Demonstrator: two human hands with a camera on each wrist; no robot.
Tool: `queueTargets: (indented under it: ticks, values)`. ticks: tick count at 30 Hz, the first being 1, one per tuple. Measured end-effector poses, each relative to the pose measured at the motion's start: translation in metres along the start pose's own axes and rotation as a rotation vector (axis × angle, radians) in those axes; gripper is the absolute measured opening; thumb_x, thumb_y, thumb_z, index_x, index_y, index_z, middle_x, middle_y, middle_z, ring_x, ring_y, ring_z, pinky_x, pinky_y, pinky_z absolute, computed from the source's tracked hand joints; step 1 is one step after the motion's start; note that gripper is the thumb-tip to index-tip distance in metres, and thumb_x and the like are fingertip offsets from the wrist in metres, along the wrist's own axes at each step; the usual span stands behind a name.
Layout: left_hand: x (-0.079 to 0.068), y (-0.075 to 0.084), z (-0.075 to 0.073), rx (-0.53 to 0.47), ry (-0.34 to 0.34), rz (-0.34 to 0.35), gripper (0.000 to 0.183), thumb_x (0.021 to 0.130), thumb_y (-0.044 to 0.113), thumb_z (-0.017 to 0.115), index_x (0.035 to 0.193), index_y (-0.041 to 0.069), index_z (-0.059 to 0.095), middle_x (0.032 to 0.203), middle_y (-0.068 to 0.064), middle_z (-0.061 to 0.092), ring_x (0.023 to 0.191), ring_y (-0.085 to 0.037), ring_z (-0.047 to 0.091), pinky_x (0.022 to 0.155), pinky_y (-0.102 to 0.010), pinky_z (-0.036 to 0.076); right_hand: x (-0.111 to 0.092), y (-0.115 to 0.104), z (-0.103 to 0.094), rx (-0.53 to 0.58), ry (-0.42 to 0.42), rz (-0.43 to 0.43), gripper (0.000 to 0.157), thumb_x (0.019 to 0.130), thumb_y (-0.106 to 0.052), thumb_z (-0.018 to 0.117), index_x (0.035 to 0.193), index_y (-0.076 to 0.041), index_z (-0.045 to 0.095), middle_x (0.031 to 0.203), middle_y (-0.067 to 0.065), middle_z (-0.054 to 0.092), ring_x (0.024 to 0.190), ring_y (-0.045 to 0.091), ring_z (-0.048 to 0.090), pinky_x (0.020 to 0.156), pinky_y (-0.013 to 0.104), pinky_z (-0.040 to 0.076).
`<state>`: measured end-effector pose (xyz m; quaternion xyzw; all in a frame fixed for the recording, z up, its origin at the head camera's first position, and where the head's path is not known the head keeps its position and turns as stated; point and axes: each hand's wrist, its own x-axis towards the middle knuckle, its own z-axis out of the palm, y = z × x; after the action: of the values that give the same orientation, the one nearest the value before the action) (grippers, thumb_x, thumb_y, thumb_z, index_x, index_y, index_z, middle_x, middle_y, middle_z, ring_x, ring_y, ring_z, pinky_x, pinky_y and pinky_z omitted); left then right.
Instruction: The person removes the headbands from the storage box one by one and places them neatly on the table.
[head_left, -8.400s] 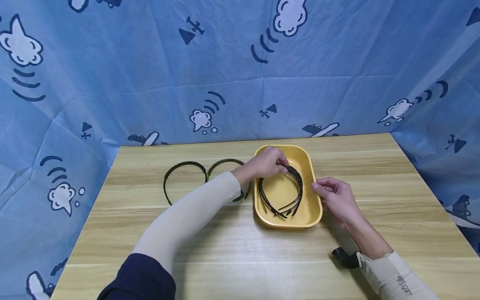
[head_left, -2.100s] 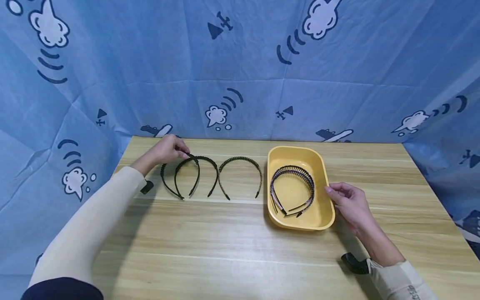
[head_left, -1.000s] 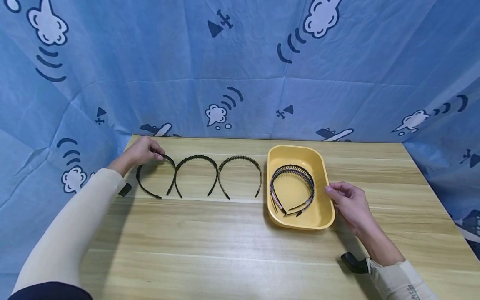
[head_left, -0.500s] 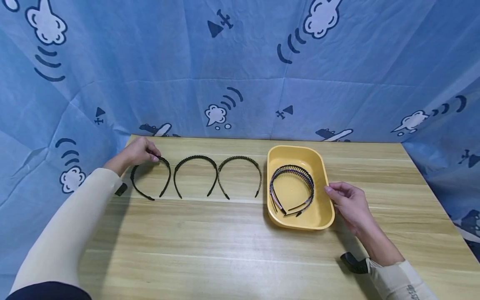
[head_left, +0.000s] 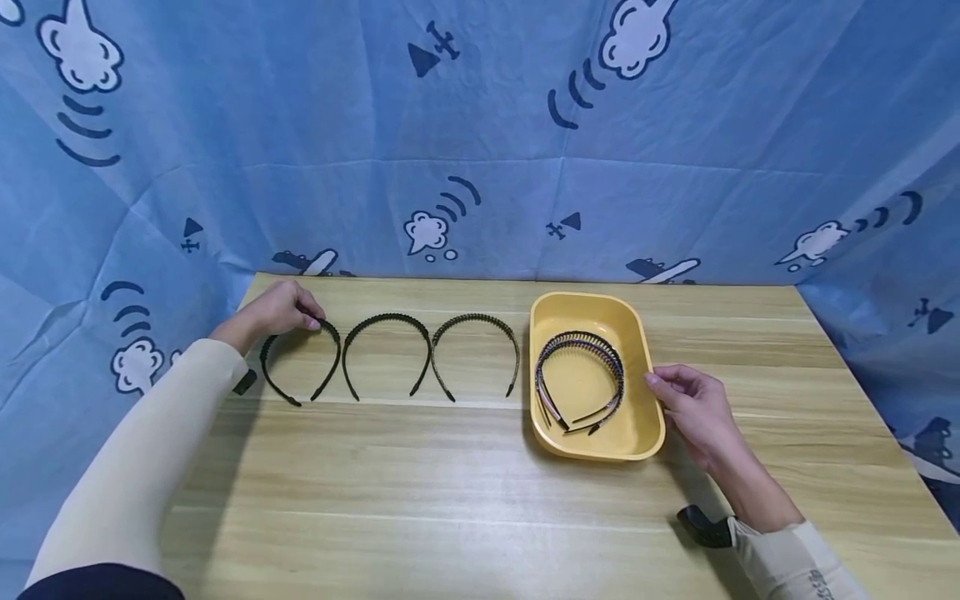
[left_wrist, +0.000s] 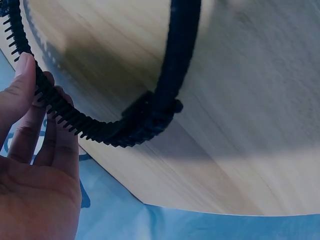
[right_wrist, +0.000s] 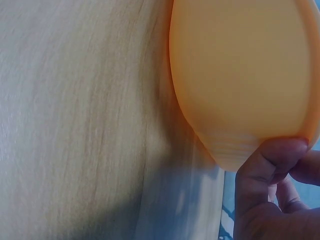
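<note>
My left hand (head_left: 283,308) pinches the top of a black toothed headband (head_left: 339,350) at the left end of a row. In the left wrist view, thumb and fingers grip the toothed band (left_wrist: 100,128) near its arch. To its right lie a second black headband (head_left: 387,317) and a brownish toothed headband (head_left: 476,317), all with ends toward me. My right hand (head_left: 693,404) pinches the right rim of a yellow plastic basin (head_left: 585,310), its thumb on the near side in the right wrist view. Several dark headbands (head_left: 619,375) lie overlapping inside the basin.
The wooden table (head_left: 420,492) meets a blue patterned cloth (head_left: 337,208) at the back and sides. Black devices sit at both wrists, including the right wrist device (head_left: 705,529).
My left hand has gone from the basin to the far left, bringing out a headband. It shifted left off the second headband, settling beside it. The right hand stays at the basin.
</note>
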<state>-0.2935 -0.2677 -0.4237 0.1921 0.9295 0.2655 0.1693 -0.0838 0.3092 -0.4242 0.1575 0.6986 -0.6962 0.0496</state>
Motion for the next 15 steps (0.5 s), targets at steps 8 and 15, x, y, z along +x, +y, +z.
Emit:
queueTargets:
  ticks: [8, 15]
  values:
    - [0.0047, 0.0006, 0.0026, -0.003, 0.000, -0.007, 0.017, 0.081, -0.002, 0.076, 0.098, -0.004, 0.075, 0.102, -0.023, 0.071, 0.090, -0.030, 0.066, 0.073, -0.024, 0.052, 0.0001, 0.0009, 0.0002, -0.012, 0.004, -0.014, 0.008, 0.095, -0.012, 0.066, 0.101, -0.007, 0.064, 0.081, -0.006, 0.070, 0.073, 0.007, 0.067, 0.060, 0.025, 0.058]
    - [0.0084, -0.0001, 0.0042, 0.018, -0.003, 0.005, 0.017, 0.081, -0.001, 0.077, 0.097, -0.004, 0.076, 0.098, -0.020, 0.071, 0.089, -0.029, 0.066, 0.072, -0.024, 0.050, 0.0001, 0.0016, -0.0004, -0.001, 0.000, -0.014, 0.008, 0.095, -0.012, 0.065, 0.101, -0.006, 0.063, 0.081, -0.006, 0.070, 0.074, 0.008, 0.068, 0.062, 0.026, 0.059]
